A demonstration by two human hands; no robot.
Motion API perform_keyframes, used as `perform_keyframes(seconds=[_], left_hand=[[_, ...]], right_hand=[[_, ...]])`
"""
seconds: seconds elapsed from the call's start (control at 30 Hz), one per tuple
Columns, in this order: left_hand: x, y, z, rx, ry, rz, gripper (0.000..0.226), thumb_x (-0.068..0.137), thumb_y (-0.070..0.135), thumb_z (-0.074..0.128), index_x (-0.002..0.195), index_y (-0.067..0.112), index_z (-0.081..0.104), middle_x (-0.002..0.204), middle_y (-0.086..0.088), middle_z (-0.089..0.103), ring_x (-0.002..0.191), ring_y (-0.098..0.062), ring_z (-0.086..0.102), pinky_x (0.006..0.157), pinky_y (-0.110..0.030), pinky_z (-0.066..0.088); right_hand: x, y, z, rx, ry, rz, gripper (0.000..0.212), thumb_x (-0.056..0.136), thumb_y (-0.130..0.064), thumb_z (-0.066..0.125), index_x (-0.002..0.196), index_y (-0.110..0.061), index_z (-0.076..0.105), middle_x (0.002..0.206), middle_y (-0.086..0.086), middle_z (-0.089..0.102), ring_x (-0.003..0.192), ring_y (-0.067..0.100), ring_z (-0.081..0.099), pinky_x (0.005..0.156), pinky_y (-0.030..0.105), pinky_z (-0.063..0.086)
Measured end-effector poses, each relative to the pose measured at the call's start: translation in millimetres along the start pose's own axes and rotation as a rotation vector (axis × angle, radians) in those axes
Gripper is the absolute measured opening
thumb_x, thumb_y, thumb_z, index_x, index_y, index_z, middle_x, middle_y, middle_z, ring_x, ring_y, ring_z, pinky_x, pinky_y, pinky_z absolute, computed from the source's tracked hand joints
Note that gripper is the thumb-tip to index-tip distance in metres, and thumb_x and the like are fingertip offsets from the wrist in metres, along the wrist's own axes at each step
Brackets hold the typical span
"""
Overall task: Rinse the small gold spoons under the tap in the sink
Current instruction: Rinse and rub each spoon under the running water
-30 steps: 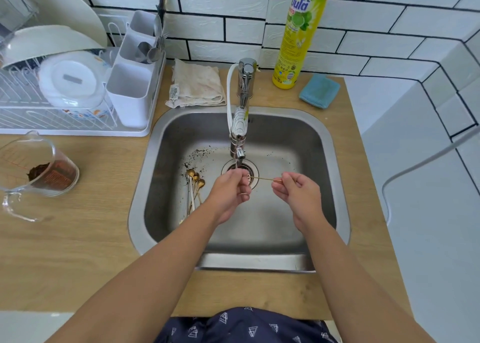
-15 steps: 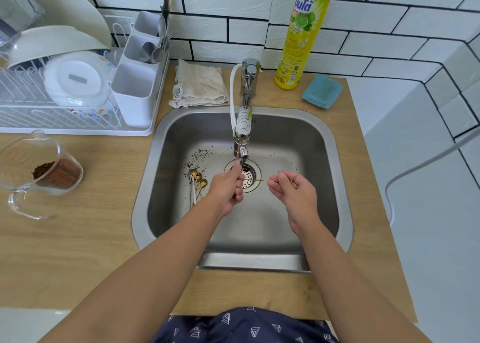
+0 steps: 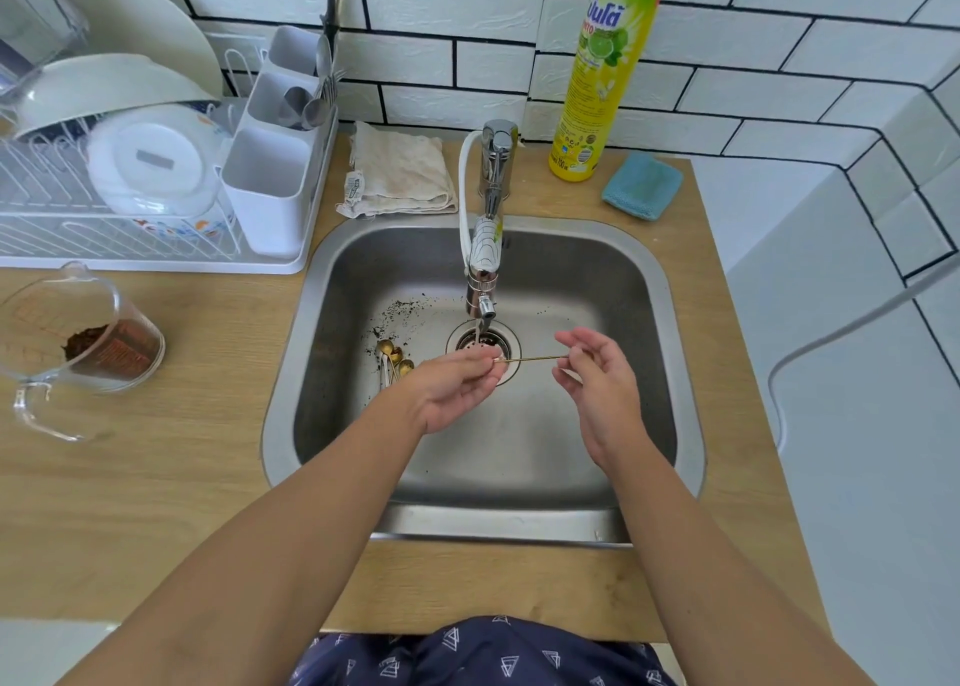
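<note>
On the sink (image 3: 322, 405) floor, left of the drain, a small pile of gold spoons (image 3: 394, 360) waits beside dark grounds. The left hand (image 3: 457, 389) pinches the bowl end of one spoon (image 3: 535, 359) under the tap (image 3: 485, 290); the bowl itself seems hidden in the fingers. The right hand (image 3: 597, 379) pinches the handle tip, other fingers loose. The spoon is thin, stiff, light and slick when wet, so holding both ends suits it. It looks like a fine gold rod.
</note>
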State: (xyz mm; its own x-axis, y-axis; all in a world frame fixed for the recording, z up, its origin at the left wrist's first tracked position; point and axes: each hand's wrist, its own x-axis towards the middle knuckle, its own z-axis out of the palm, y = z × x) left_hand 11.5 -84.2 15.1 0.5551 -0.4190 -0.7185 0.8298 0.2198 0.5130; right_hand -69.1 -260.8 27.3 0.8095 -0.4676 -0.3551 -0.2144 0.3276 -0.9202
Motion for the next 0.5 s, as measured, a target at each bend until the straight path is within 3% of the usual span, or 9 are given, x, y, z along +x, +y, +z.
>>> perform_keyframes(seconds=[0.17,0.3,0.5], left_hand=[[4,-3,5,0.121,0.112,0.118,0.021,0.095,0.012,0.064,0.115,0.009,0.069,0.076,-0.004,0.076,0.064,-0.012,0.071,0.06,-0.022,0.057],[5,3,2,0.19,0.085,0.13,0.018,0.099,0.014,0.056,0.116,0.01,0.062,0.073,-0.005,0.074,0.056,-0.012,0.065,0.052,-0.023,0.054],[2,2,-12,0.298,0.076,0.155,0.018,0.091,0.029,0.071,0.088,0.012,0.068,0.068,0.002,0.065,0.052,-0.004,0.055,0.047,-0.017,0.047]], right_hand=[[-2,-1,3,-0.003,-0.062,0.037,0.023,0.106,-0.002,0.048,0.115,-0.018,0.062,0.115,0.0,0.075,0.08,0.007,0.064,0.073,0.021,0.055],[1,-1,5,0.092,-0.039,0.074,0.028,0.104,0.005,0.045,0.117,-0.016,0.058,0.116,0.006,0.074,0.075,0.008,0.06,0.067,0.02,0.05],[5,1,12,0.243,-0.016,0.103,0.017,0.106,0.001,0.047,0.116,-0.01,0.057,0.114,0.013,0.072,0.076,0.009,0.061,0.074,0.02,0.056]])
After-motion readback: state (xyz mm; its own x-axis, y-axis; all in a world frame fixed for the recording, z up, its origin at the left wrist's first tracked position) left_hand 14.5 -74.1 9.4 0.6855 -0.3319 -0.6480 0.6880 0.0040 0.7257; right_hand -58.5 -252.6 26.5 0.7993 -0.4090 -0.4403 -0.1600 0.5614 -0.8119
